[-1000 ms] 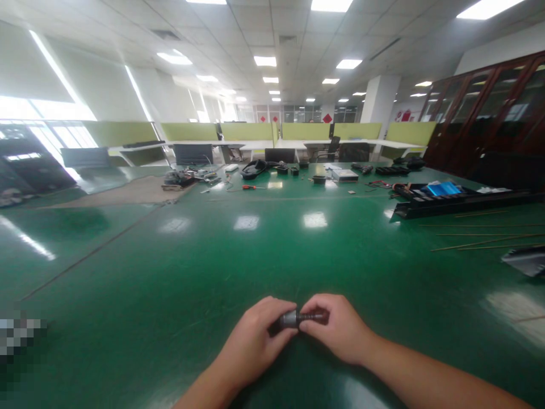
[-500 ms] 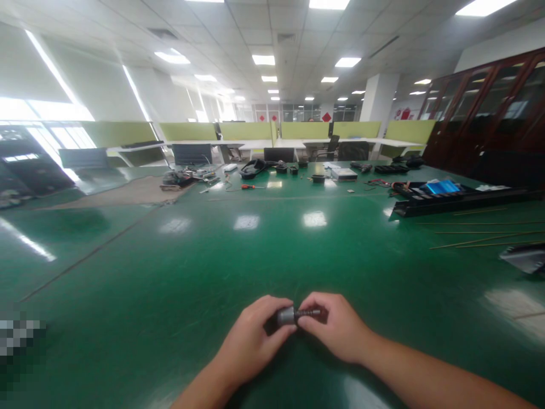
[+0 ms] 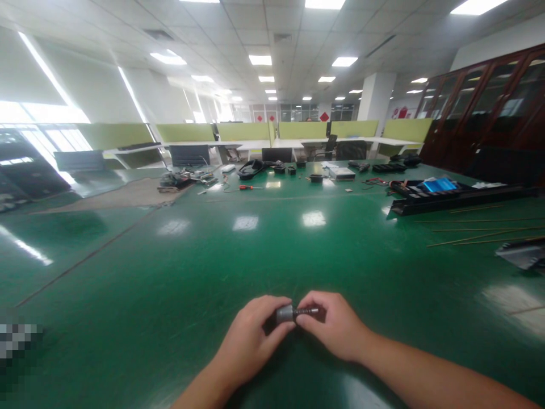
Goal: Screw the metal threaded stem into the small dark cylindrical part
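Observation:
A small metal cylinder (image 3: pixel 285 313) with a thin dark ribbed shaft (image 3: pixel 305 311) is held low over the green tabletop (image 3: pixel 272 255), near the bottom centre. My left hand (image 3: pixel 259 335) is closed on the cylinder, thumb below and fingers above. From the other side, my right hand (image 3: pixel 336 326) pinches around the shaft close to where it meets the cylinder. The shaft points right, its pale tip between my right thumb and forefinger. The fingertips of both hands nearly touch.
At the far edge lie a red screwdriver (image 3: pixel 247 187), black headgear (image 3: pixel 252 168) and a flat silver box (image 3: pixel 342 174). A long black rail (image 3: pixel 460 200), a blue packet (image 3: pixel 440 185) and thin rods (image 3: pixel 485 230) are at the right. Electronic parts (image 3: pixel 179 179) sit back left.
The whole view has shifted slightly, with the background a little further left. Both hands keep the same grip on the metal part.

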The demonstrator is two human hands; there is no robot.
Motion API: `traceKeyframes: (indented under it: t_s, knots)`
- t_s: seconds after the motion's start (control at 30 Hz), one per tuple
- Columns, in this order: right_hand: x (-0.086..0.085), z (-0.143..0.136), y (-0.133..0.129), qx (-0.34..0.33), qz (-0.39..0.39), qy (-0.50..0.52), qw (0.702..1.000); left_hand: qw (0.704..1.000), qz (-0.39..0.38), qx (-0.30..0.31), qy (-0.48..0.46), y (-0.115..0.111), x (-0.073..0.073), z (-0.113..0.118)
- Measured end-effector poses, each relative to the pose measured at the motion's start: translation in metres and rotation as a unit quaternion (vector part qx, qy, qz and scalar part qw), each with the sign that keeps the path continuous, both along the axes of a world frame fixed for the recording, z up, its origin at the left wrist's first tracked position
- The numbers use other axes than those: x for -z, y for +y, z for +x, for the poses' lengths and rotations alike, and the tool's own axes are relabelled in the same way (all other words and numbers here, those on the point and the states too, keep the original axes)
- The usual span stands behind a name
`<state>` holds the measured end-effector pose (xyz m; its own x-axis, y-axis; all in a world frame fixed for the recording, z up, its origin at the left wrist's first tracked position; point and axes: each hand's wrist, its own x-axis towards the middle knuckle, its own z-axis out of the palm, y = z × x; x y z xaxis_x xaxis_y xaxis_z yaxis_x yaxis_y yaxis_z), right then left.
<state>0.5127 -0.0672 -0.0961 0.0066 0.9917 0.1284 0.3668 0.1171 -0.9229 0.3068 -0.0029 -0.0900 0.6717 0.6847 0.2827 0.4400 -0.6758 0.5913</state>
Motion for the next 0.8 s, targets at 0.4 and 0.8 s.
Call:
traceKeyframes:
  t_s: [0.4,0.8]
  knots:
    - [-0.0007,-0.0004,0.0004,0.007,-0.006,0.005,1.000,1.000,-0.008,-0.002,0.005,0.0003,0.0005,-0.0011]
    - [0.0006,0.0000,-0.0008,0.010,-0.011,0.008,1.000,1.000,-0.015,-0.003,0.002,0.0003,-0.0005,-0.0010]
